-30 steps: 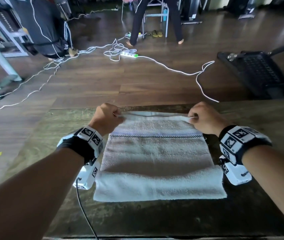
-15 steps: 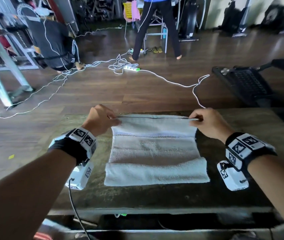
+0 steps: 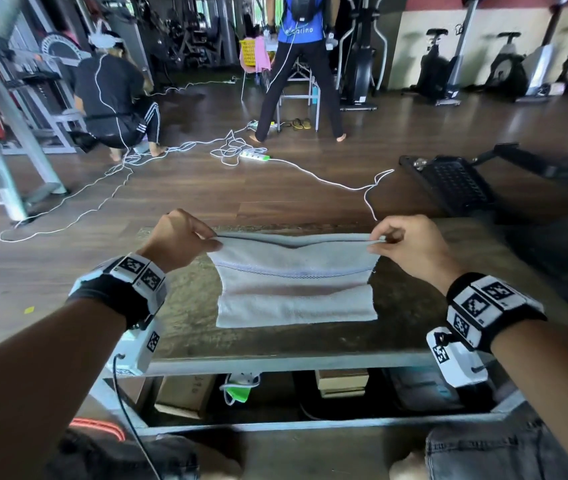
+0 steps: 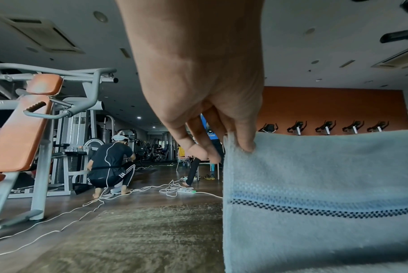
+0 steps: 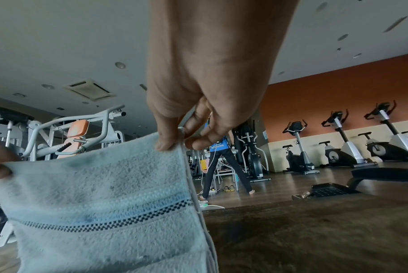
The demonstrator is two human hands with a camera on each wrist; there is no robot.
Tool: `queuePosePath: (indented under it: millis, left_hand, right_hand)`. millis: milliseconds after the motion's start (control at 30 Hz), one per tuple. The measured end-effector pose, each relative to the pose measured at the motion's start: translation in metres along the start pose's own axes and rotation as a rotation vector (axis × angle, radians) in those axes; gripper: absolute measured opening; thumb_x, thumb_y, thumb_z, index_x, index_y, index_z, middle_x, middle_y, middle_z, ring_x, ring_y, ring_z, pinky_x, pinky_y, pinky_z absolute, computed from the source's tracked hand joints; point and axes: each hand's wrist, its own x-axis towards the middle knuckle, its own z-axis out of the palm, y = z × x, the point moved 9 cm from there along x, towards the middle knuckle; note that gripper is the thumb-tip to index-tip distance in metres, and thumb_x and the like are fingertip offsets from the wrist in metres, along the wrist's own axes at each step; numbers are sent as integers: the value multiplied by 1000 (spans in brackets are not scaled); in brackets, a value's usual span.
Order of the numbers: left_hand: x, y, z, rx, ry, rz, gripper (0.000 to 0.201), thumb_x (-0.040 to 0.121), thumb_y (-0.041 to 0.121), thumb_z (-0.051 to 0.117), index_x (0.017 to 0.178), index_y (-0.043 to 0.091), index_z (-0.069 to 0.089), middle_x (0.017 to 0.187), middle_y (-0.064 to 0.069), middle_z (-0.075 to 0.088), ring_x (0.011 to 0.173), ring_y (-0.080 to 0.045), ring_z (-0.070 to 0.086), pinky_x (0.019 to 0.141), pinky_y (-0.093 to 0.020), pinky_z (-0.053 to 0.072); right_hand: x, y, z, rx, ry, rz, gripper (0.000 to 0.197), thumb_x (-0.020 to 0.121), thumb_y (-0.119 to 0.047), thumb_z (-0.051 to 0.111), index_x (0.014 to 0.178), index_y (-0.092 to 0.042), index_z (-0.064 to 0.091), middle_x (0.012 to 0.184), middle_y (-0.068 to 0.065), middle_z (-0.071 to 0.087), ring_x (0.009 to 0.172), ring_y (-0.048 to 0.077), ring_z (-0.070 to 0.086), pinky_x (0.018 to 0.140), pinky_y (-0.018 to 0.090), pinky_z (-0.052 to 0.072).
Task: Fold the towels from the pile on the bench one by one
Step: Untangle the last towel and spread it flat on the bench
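Observation:
A pale towel with a dark checkered stripe lies on the dark bench top, its far edge raised off the surface. My left hand pinches the towel's far left corner between thumb and fingers. My right hand pinches the far right corner. The left wrist view has the towel hanging below my left hand. The right wrist view has the towel under my right hand. The near part of the towel rests doubled on the bench. No towel pile is in view.
White cables and a power strip lie on the wooden floor beyond the bench. One person crouches at the far left, another stands at the back. A black machine platform sits at the right. Boxes lie under the bench.
Both hands have lifted the towel's far edge off the bench and drawn it towards me. The head view has tilted up, showing more of the room.

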Motion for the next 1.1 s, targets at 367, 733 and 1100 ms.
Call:
queuePosePath:
  millis: [367,733,1100]
  left_hand:
    - [-27,-5,-9,109,-35,6,12,74,29,83,76,19,78,59,19,60,55,4,52,52,-12,36]
    - [-32,5,-14,-150,-9,85,9,77,24,82,70,22,77,54,23,65,48,11,51,55,-12,43]
    - [-28,1,-17,-434,37,45,23,69,8,87,86,20,76,74,2,76,66,-3,63,65,-18,50]
  right_hand:
    - [-20,-8,3,-37,-26,45,11,78,-13,84,77,-20,75,77,-7,75,69,1,68,62,7,47]
    - [-23,1,-6,-88,-16,131,15,81,-13,81,77,-21,69,77,-3,71,69,11,65,69,25,49]
    - [-17,-3,-16,-128,42,146,19,82,-6,78,96,-19,74,88,-7,69,80,-1,60,69,10,41]
